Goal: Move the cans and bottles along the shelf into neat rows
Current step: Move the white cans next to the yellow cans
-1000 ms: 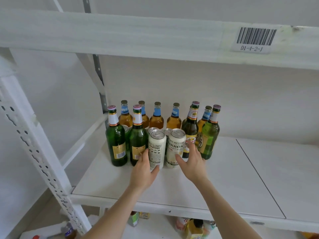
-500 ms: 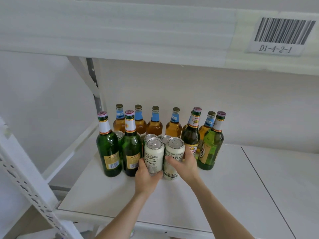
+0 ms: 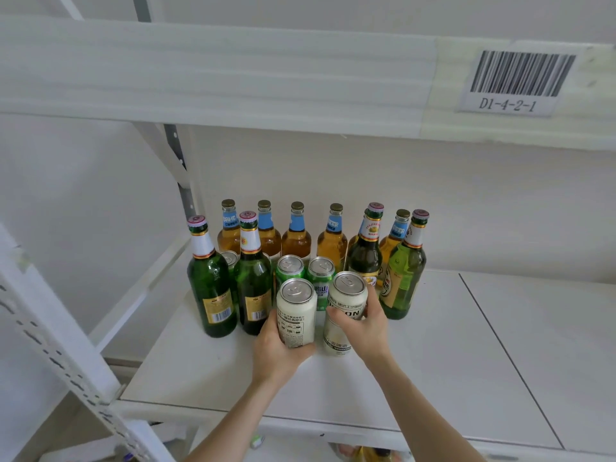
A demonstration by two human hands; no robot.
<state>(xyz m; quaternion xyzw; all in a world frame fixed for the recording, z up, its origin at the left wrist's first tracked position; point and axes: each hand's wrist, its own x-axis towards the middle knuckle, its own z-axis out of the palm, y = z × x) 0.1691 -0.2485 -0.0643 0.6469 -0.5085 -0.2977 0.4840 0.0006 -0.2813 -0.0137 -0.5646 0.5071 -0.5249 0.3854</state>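
- Your left grip [image 3: 278, 353] is closed round the lower half of the left white can [image 3: 296, 311], fingers at its 9 o'clock side and thumb at 3. The hand hides the base, so you cannot tell whether the can is lifted.
- Your right grip [image 3: 366, 328] is curled round the right white can [image 3: 346, 295] from its 3 o'clock side, and the can's base is on the shelf [image 3: 433, 345].
- The 2 white cans sit just beside each other at the front of the cluster.
- At 12 o'clock from them, 2 green cans [image 3: 290, 270] stand side by side.
- At 9 o'clock, 2 dark green bottles [image 3: 211, 288] stand upright.
- At 2 o'clock, a dark bottle [image 3: 365, 258] and a light green bottle [image 3: 403, 275] stand upright.
- Amber bottles [image 3: 296, 241] line the back at 12 o'clock.
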